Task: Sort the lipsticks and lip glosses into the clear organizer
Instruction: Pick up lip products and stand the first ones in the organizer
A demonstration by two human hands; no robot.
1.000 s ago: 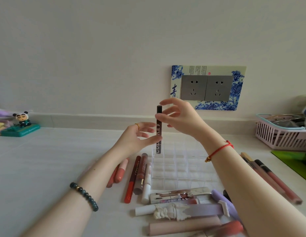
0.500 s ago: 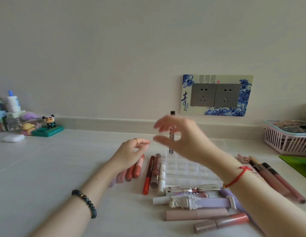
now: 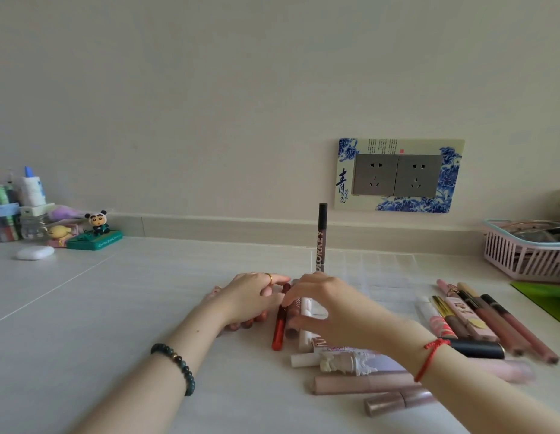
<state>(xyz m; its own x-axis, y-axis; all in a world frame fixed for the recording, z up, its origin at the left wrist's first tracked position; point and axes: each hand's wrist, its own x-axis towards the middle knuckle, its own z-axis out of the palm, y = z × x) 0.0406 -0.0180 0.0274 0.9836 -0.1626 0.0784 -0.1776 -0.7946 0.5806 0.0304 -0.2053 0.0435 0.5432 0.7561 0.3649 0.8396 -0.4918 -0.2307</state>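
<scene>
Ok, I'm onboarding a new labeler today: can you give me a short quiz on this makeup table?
1. True or false: the dark tube stands upright in the clear organizer.
2. The pink basket sits: A) far left, B) far right, C) inside the organizer.
3. Fill in: the red string is on the ___ wrist.
Key: 1 true; 2 B; 3 right.

left hand [image 3: 252, 296]: gold ring, dark green bead bracelet | right hand [image 3: 327, 308]: red string bracelet | bare forearms
</scene>
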